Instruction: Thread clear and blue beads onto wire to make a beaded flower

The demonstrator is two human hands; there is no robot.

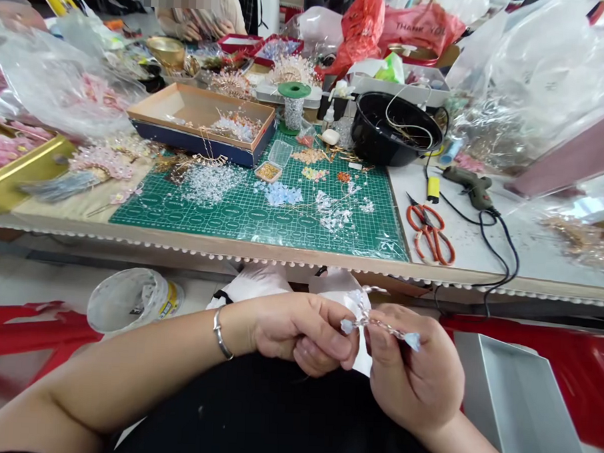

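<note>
Between my hands, above my lap, is a beaded wire flower spray (pixel 363 312) with pale blue petals and clear beads on twisted wire stems. My left hand (pixel 312 334) pinches it near its base, fingers curled. My right hand (pixel 411 365) has thumb and forefinger closed on a beaded stem, with one blue flower showing over the fingers. On the green cutting mat (pixel 202 215) beyond lie blue petals (pixel 278 193), white petals (pixel 332 214), clear beads (pixel 208 182) and a small box of gold beads (pixel 269 171).
Orange-handled scissors (pixel 432 235) and a glue gun (pixel 469 184) with a looping cord lie at right. A cardboard tray (pixel 201 115), a wire spool (pixel 293 106) and a black bowl (pixel 396 127) line the back. A white bucket (pixel 128 302) stands below left. Across the table sits another person (pixel 206 12).
</note>
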